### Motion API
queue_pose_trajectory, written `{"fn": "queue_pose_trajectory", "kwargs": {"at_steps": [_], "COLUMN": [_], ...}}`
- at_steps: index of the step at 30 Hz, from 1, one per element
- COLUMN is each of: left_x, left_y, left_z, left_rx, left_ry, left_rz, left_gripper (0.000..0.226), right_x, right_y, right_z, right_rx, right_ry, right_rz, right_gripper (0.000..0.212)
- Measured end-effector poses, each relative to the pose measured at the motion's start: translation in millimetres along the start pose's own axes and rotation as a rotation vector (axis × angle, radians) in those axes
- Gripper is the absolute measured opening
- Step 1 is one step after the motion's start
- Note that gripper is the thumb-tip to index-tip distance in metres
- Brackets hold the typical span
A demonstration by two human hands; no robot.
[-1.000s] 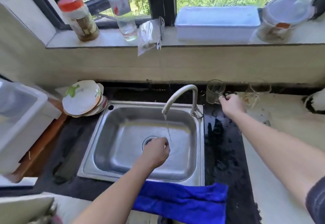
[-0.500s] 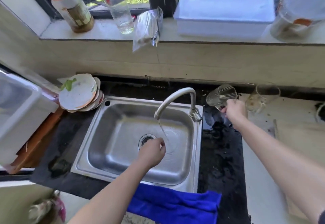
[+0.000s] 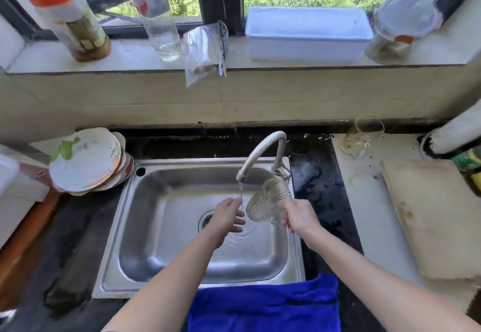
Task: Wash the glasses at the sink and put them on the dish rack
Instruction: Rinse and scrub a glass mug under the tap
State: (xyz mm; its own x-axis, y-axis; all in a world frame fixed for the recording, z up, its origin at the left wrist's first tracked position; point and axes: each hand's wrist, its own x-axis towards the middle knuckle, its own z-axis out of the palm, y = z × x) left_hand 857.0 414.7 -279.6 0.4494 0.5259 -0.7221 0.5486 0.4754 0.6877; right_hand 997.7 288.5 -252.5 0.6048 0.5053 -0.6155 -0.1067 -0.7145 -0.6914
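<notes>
Here, above the stainless steel sink [image 3: 145,240], the right hand [image 3: 299,217] grips the ribbed clear glass [image 3: 268,201], tilted up and away from it, just right of the thin water stream [image 3: 240,192]. The left hand [image 3: 227,215], loosely open, lies under the stream, nearly touching the glass.

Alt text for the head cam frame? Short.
The right hand holds a ribbed glass tilted over the steel sink, beside the running faucet; the left hand, fingers loose, is at the stream. A second glass stands on the counter to the right.

Bare forearms [image 3: 166,274] — left hand [image 3: 227,218], right hand [image 3: 302,217] bare
</notes>
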Motion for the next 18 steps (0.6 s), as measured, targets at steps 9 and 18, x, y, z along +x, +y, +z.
{"fn": "queue_pose_trajectory", "kwargs": {"at_steps": [9,18], "left_x": [14,35], "left_y": [-24,-24], "left_z": [-40,-49], "left_rx": [-0.153,-0.483], "left_ry": [-0.198,-0.251], "left_rz": [-0.199,-0.243], "left_gripper": [0.029,0.049], "right_x": [-11,-21], "right_y": [-21,-37], "right_z": [60,76], "right_rx": [0.008,0.202], "right_ry": [-0.050,-0.210], "right_rz": [0.207,0.315], "right_gripper": [0.026,0.023]}}
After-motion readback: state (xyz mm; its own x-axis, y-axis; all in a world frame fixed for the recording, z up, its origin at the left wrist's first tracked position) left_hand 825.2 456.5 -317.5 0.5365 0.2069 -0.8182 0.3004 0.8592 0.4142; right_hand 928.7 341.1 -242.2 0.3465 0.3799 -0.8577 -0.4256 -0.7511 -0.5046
